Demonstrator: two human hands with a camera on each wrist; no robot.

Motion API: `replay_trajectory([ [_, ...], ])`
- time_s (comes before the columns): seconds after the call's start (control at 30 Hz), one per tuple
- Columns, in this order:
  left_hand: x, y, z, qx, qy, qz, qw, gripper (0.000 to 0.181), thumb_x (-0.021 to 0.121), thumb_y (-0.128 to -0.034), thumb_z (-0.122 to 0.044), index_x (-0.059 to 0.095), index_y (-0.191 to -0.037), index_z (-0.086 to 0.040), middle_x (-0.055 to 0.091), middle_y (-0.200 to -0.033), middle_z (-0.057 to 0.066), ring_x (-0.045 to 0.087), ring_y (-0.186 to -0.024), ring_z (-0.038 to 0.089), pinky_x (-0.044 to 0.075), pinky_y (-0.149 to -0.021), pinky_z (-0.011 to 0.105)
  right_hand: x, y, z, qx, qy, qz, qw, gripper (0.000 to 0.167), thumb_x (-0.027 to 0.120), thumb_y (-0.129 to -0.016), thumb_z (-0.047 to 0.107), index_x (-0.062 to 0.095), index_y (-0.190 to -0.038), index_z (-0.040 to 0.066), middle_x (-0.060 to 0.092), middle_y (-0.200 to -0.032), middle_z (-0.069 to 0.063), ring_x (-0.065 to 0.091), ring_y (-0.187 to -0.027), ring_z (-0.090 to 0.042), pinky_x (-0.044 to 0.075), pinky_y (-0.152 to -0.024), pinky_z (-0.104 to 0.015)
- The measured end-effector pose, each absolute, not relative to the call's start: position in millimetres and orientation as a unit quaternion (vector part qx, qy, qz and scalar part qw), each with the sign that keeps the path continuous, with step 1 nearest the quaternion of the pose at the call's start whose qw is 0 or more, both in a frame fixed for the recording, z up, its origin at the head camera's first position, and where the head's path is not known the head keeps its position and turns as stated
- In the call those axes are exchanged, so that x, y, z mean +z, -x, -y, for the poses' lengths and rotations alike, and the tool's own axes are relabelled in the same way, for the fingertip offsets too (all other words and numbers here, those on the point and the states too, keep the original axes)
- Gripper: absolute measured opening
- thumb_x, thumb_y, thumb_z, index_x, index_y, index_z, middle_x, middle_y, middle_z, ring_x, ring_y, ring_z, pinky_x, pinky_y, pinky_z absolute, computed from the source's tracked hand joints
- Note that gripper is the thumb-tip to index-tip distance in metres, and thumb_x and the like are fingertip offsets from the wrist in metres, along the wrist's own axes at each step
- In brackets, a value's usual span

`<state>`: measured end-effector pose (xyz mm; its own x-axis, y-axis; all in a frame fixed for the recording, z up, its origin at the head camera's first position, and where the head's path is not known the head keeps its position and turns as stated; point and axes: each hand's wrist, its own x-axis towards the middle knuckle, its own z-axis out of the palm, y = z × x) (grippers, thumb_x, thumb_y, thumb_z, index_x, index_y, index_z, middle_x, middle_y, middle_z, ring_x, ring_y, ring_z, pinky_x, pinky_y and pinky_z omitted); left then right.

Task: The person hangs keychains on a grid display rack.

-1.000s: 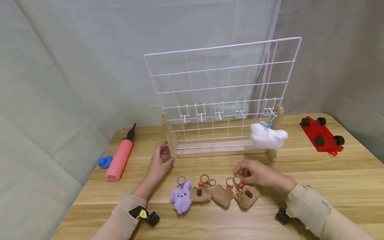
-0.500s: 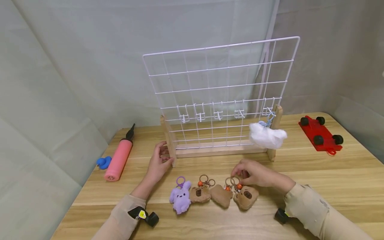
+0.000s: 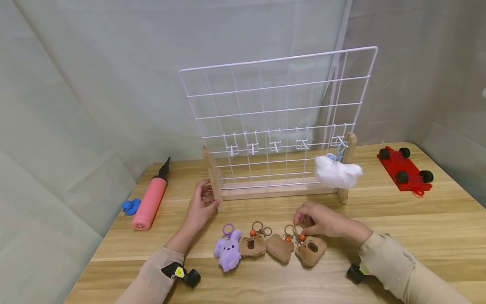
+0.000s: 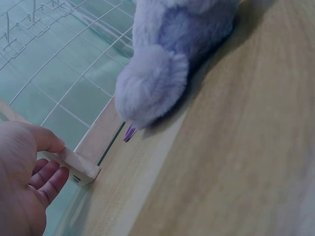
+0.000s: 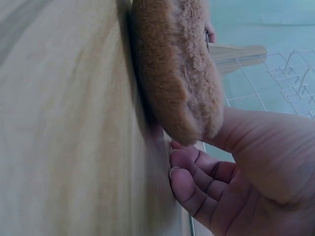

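Observation:
My left hand holds the left wooden upright of a white wire grid rack, thumb in front and fingers curled behind. My right hand has its thumb and index finger at the ring of the rightmost brown plush bear keychain and seems to pinch it; the right wrist view hides the fingertips behind the plush. To its left lie a face-down brown plush keychain, another brown bear keychain and a purple plush keychain. Its fluffy body looms in the left wrist view.
Several white hooks line one grid wire. A white plush keychain hangs at the rightmost hook. A pink hand pump and blue rubber duck lie left. A red toy car is at the right.
The right hand shifts slightly left at the rightmost bear's ring, its fingertips closer to it. The left hand stays on the upright. The whole view drifts a little.

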<state>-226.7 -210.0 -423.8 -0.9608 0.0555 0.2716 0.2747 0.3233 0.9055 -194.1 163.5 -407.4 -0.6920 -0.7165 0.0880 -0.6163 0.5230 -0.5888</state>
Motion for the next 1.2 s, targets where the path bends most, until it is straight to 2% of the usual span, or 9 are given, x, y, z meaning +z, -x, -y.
replay_trajectory([
  [0.53, -425, 228, 210, -0.574, 0.107, 0.805, 0.107, 0.066, 0.061, -0.0803, 0.017, 0.033, -0.138, 0.001, 0.049, -0.127, 0.028, 0.052, -0.11, 0.035, 0.049, -0.08, 0.011, -411, 195, -164, -0.332, 0.38, -0.857, 0.1, 0.022, 0.073, -0.077, 0.004, 0.06, -0.095, 0.011, 0.06, -0.08, 0.004, 0.052, -0.075, 0.0, 0.051, -0.066, -0.018],
  [0.93, -425, 227, 210, -0.568, 0.109, 0.809, 0.104, 0.066, 0.061, -0.081, 0.016, 0.033, -0.139, 0.0, 0.049, -0.128, 0.028, 0.053, -0.111, 0.037, 0.049, -0.082, 0.011, -405, 194, -168, -0.376, 0.357, -0.843, 0.143, 0.015, 0.07, -0.081, 0.006, 0.063, -0.093, 0.009, 0.062, -0.079, 0.004, 0.054, -0.074, 0.001, 0.053, -0.068, -0.019],
  [1.2, -424, 227, 210, -0.564, 0.105, 0.812, 0.104, 0.066, 0.06, -0.0817, 0.016, 0.033, -0.14, 0.0, 0.049, -0.128, 0.027, 0.052, -0.112, 0.036, 0.049, -0.082, 0.012, -398, 192, -171, -0.401, 0.341, -0.836, 0.155, 0.008, 0.067, -0.084, 0.004, 0.063, -0.09, 0.007, 0.065, -0.078, 0.001, 0.058, -0.067, -0.003, 0.056, -0.06, -0.023],
])
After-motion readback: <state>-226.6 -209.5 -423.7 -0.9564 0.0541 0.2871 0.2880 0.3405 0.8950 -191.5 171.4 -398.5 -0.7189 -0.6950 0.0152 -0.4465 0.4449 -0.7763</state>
